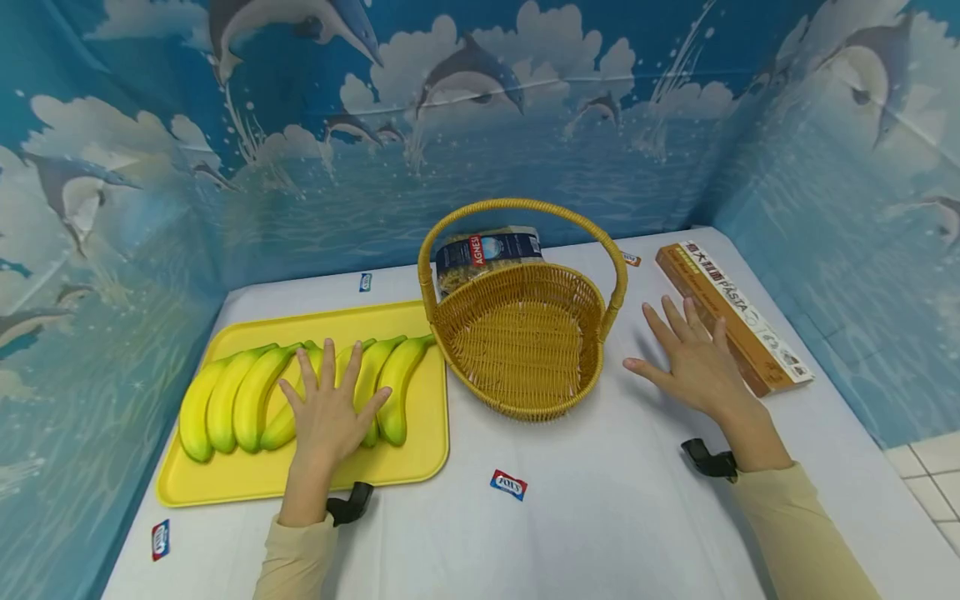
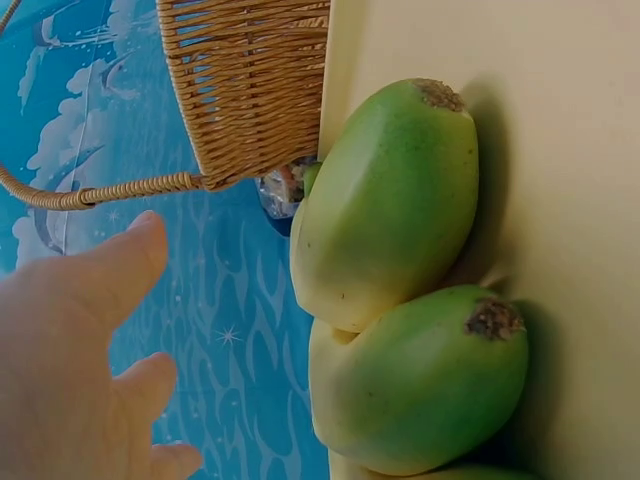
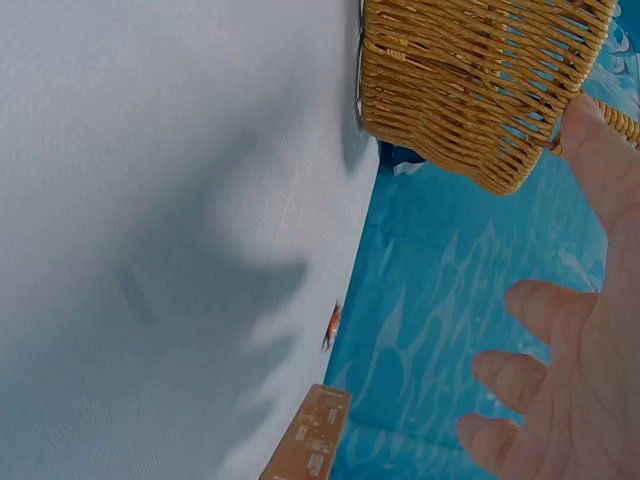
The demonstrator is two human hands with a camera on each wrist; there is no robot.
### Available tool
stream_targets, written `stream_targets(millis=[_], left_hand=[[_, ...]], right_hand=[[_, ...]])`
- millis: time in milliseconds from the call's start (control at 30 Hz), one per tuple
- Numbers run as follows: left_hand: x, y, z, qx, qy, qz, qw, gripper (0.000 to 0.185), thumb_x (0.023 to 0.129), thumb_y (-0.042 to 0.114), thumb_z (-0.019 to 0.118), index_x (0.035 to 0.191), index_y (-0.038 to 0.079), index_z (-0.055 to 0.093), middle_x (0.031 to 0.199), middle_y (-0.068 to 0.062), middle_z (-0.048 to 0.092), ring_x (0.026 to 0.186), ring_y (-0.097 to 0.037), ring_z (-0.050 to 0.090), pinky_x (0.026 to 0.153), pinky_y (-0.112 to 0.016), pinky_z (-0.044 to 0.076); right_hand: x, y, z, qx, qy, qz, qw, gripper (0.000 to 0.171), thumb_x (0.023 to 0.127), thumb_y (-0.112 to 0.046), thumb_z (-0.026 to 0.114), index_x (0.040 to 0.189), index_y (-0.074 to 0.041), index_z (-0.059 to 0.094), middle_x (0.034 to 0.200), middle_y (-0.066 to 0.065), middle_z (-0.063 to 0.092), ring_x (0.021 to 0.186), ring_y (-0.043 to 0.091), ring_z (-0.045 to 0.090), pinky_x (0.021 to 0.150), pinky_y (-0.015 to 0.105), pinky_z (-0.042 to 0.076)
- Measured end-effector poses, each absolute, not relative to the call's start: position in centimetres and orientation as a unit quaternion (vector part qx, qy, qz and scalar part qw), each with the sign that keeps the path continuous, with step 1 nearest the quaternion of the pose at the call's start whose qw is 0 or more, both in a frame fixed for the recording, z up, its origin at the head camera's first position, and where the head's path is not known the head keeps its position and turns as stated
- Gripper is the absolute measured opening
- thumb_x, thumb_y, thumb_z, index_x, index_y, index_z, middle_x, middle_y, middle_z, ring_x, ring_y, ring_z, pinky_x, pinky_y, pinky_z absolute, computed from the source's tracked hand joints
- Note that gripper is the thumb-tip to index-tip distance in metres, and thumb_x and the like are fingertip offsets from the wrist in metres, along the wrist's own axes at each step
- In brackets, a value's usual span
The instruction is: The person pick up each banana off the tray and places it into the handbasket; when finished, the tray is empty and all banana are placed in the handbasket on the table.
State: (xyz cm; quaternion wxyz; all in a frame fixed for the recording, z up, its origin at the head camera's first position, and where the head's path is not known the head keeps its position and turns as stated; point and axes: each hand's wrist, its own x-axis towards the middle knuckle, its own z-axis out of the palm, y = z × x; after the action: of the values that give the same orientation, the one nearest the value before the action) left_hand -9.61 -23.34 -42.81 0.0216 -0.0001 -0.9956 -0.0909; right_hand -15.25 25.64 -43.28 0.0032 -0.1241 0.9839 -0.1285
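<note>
Several yellow-green bananas (image 1: 240, 400) lie side by side on a yellow tray (image 1: 300, 479) at the left. My left hand (image 1: 328, 396) is spread flat over them, fingers straight, holding nothing; in the left wrist view this hand (image 2: 80, 340) hovers apart from the bananas (image 2: 395, 200). An empty wicker basket (image 1: 525, 350) with a hoop handle stands in the middle. My right hand (image 1: 690, 354) is open, fingers spread, above the white table (image 1: 600, 517) between the basket and a long brown pasta box (image 1: 731, 312). From the right wrist I see the hand (image 3: 570, 400) beside the basket (image 3: 470, 80).
A dark blue pasta bag (image 1: 487, 250) leans behind the basket. Small stickers (image 1: 508, 484) lie on the tablecloth. Blue dolphin-print walls close in the table on the left, back and right. The pasta box runs along the right edge.
</note>
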Motion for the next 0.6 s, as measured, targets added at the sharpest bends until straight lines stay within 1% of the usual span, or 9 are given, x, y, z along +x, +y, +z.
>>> stream_targets(millis=[200,367,433,500,567,600], left_hand=[[-9.2,-23.5,-42.8,0.002,-0.996,-0.088,0.028,0.082,0.093,0.065,0.045,0.158,0.023,0.019,0.164,-0.018,-0.001,0.145,-0.054,-0.011,0.105,-0.080,-0.003],[-9.1,-23.6,-42.8,-0.001,-0.995,-0.091,0.032,0.082,0.093,0.065,0.046,0.158,0.023,0.019,0.164,-0.019,-0.001,0.146,-0.052,-0.012,0.105,-0.079,-0.002],[-9.1,-23.5,-42.7,-0.004,-0.995,-0.098,0.030,0.082,0.093,0.065,0.046,0.158,0.024,0.017,0.164,-0.018,-0.002,0.146,-0.051,-0.015,0.105,-0.079,-0.002],[-9.1,-23.4,-42.6,-0.006,-0.994,-0.103,0.028,0.083,0.093,0.065,0.046,0.158,0.025,0.016,0.164,-0.018,-0.002,0.146,-0.049,-0.016,0.106,-0.079,-0.003],[-9.0,-23.5,-42.3,-0.009,-0.993,-0.114,0.027,0.083,0.093,0.065,0.046,0.159,0.025,0.014,0.164,-0.019,-0.003,0.146,-0.049,-0.017,0.106,-0.079,-0.003],[-9.0,-23.6,-42.2,-0.011,-0.992,-0.122,0.029,0.083,0.093,0.064,0.047,0.159,0.025,0.014,0.164,-0.020,-0.002,0.146,-0.050,-0.016,0.106,-0.079,-0.002]], right_hand=[[-15.5,25.3,-43.3,-0.123,0.982,-0.140,-0.002,0.092,0.091,-0.066,0.048,0.158,-0.013,0.015,0.162,0.023,0.006,0.148,0.046,-0.005,0.108,0.076,-0.003],[-15.4,25.1,-43.4,-0.127,0.969,-0.211,-0.020,0.086,0.095,-0.058,0.051,0.158,-0.012,0.015,0.162,0.022,0.010,0.149,0.046,0.000,0.110,0.073,-0.001],[-15.4,24.9,-43.5,-0.127,0.957,-0.259,-0.024,0.083,0.096,-0.052,0.053,0.158,-0.014,0.015,0.162,0.021,0.013,0.149,0.046,0.005,0.112,0.071,0.003],[-15.5,24.4,-43.6,-0.122,0.943,-0.309,-0.024,0.080,0.096,-0.048,0.056,0.159,-0.019,0.015,0.162,0.020,0.016,0.149,0.045,0.011,0.113,0.069,0.010],[-15.7,23.8,-43.7,-0.116,0.928,-0.353,-0.021,0.078,0.096,-0.045,0.058,0.158,-0.023,0.017,0.161,0.019,0.021,0.148,0.044,0.017,0.113,0.067,0.016],[-15.8,23.4,-43.8,-0.116,0.921,-0.370,-0.025,0.077,0.095,-0.043,0.060,0.158,-0.023,0.020,0.160,0.019,0.024,0.146,0.044,0.021,0.112,0.067,0.020]])
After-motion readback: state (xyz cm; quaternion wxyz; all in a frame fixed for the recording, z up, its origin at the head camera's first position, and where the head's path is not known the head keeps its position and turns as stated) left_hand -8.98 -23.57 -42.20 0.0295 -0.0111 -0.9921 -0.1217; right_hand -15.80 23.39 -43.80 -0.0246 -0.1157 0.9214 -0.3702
